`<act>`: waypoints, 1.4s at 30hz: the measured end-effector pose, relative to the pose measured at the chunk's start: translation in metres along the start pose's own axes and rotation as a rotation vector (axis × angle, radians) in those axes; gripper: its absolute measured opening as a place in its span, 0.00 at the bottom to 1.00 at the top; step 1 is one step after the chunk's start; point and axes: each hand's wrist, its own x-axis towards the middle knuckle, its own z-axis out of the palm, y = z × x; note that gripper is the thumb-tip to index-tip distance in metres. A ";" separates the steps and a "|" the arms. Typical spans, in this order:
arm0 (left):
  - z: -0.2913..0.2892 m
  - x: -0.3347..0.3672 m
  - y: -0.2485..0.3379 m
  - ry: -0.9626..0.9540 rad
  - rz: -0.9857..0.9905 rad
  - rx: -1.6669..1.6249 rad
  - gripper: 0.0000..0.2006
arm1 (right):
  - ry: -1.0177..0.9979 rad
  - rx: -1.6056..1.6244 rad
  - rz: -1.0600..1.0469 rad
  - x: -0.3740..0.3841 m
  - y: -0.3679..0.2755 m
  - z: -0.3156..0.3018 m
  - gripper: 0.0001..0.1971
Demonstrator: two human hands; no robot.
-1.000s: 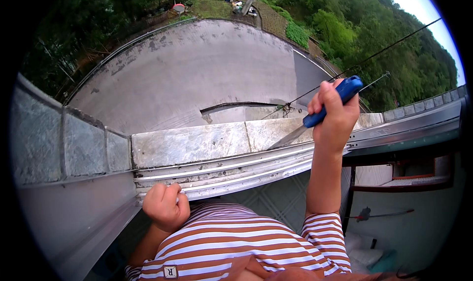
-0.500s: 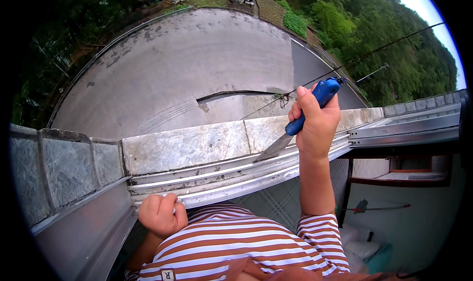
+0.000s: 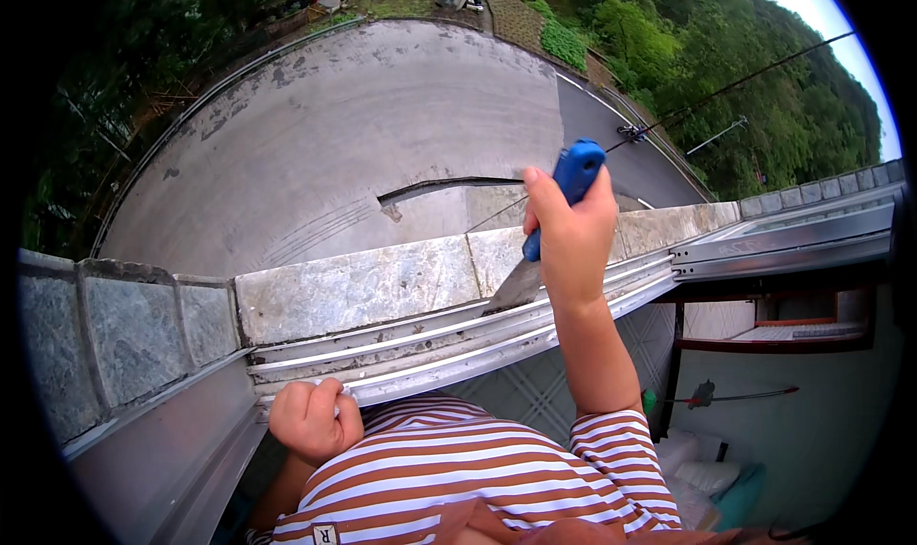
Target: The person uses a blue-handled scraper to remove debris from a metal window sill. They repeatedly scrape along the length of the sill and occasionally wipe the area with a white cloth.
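Observation:
My right hand (image 3: 579, 254) is closed round the blue handle (image 3: 578, 168) of a scraper. Its flat metal blade (image 3: 516, 287) slants down to the left, with the tip at the outer groove of the silver window track (image 3: 401, 347). Dark dirt and specks lie along the grooves. At the track's left end, my left hand (image 3: 313, 421) is curled into a fist at the inner edge. A bit of something white (image 3: 346, 390) shows by its fingers; most of it is hidden, and I cannot make out what it is.
Beyond the track runs a stone-tiled ledge (image 3: 358, 287), with a drop to a concrete yard (image 3: 382, 106) and a road (image 3: 602, 134). A metal window frame (image 3: 783, 249) stands at the right. Grey tiles (image 3: 134, 320) line the left side. A cable crosses the upper right.
My right hand and the scraper have moved left, and the handle stands more upright. The blade tip has slid slightly left along the track. My left hand has stayed in place.

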 end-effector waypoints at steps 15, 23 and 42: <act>-0.003 0.003 0.005 0.000 -0.037 0.004 0.08 | 0.066 0.139 -0.183 -0.025 -0.004 -0.006 0.09; 0.000 0.000 0.001 0.023 -0.011 -0.002 0.10 | 0.064 0.313 -0.157 -0.011 -0.030 -0.022 0.10; 0.000 0.003 0.004 0.029 -0.025 0.003 0.09 | 0.002 0.302 -0.015 -0.005 -0.006 -0.023 0.10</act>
